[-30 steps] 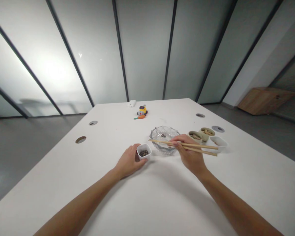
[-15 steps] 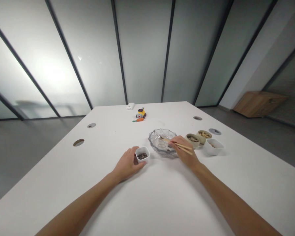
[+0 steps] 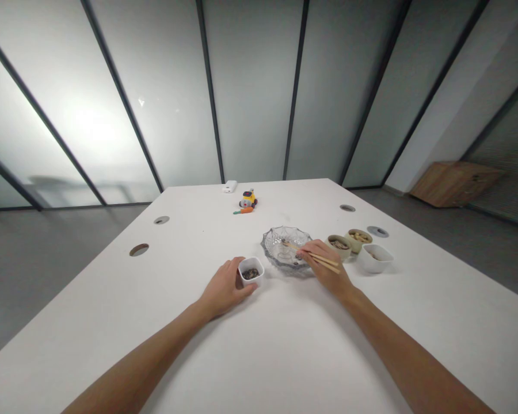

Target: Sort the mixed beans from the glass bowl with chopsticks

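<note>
My left hand [image 3: 225,290] is wrapped around the side of a small white square cup [image 3: 251,281], which stands on the table with small dark pieces [image 3: 251,273] inside. To its right, a clear glass bowl [image 3: 280,263] with a scalloped rim holds a few small dark bits. My right hand [image 3: 327,265] grips a pair of wooden chopsticks [image 3: 323,260], their tips reaching down into the glass bowl. Whether the tips pinch anything is too small to tell.
Right of the glass bowl stand two beige pots [image 3: 344,250] [image 3: 359,242] with dried pieces and a white square bowl [image 3: 375,264]. Farther back lie a yellow toy vehicle [image 3: 248,199], a toy carrot [image 3: 243,211] and a white box [image 3: 230,187]. The white table [image 3: 259,356] has several round holes.
Both hands keep nearly the same places. The chopstick tips have shifted very slightly within the glass bowl, and the view has moved a touch.
</note>
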A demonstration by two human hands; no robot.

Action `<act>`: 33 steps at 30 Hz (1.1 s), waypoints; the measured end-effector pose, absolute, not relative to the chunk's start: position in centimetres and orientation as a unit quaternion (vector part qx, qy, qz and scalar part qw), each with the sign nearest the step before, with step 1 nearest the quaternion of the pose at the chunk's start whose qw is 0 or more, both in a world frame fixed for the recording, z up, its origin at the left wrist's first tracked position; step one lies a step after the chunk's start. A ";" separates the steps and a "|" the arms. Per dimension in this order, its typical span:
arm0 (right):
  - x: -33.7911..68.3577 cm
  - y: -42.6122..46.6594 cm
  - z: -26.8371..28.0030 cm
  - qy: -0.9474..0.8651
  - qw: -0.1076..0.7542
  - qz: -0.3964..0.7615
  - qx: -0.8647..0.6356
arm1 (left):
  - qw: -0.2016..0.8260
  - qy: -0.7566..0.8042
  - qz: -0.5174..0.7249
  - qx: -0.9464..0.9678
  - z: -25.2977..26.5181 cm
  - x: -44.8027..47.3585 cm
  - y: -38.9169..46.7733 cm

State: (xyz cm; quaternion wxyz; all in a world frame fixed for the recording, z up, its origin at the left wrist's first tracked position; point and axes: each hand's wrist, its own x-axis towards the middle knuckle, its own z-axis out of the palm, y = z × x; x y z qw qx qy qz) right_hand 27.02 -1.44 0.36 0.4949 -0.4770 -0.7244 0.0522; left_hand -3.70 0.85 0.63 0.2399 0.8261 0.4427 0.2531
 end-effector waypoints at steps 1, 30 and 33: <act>27.0 -1.5 0.3 -0.725 0.494 0.056 -0.477 | 0.240 0.443 0.252 0.826 0.6 -3.7 0.9; 27.1 -1.6 0.7 -0.705 0.504 -0.009 -0.498 | 0.248 0.449 0.239 0.824 1.0 -3.6 0.8; 27.1 -1.1 0.4 -0.705 0.502 0.014 -0.501 | 0.244 0.452 0.236 0.825 1.0 -3.6 0.8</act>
